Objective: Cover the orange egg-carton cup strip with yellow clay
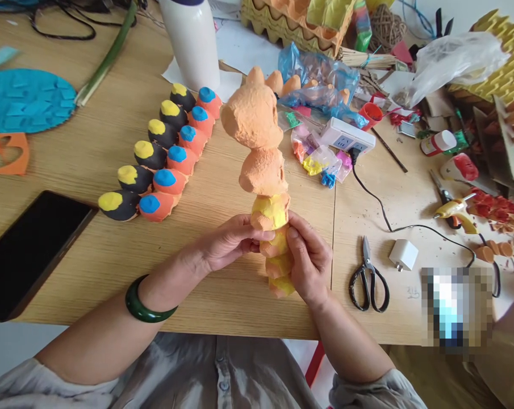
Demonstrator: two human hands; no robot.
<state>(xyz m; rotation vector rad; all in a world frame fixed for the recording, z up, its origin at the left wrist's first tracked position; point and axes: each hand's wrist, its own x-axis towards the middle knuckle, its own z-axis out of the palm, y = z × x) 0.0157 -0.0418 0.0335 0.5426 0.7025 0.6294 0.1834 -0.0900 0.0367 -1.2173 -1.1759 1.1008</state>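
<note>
Both of my hands hold an orange egg-carton strip [263,170] upright above the table; its lower cups carry yellow clay. My left hand [233,241] grips it from the left, its fingertips against a yellow cup. On the right side, my right hand [310,253] pinches the strip's edge with thumb and fingers. Left of the strip lie two joined rows of cups: black ones with yellow tops [149,149] and orange ones with blue tops [177,153]. A green bangle [148,304] is on my left wrist.
A black phone [37,250] lies at the left, a white bottle [192,42] behind. Black scissors [368,278], a white charger [404,254], a power strip [347,135] with a cable and a yellow glue gun [456,210] lie right. A person's arm [512,341] shows lower right.
</note>
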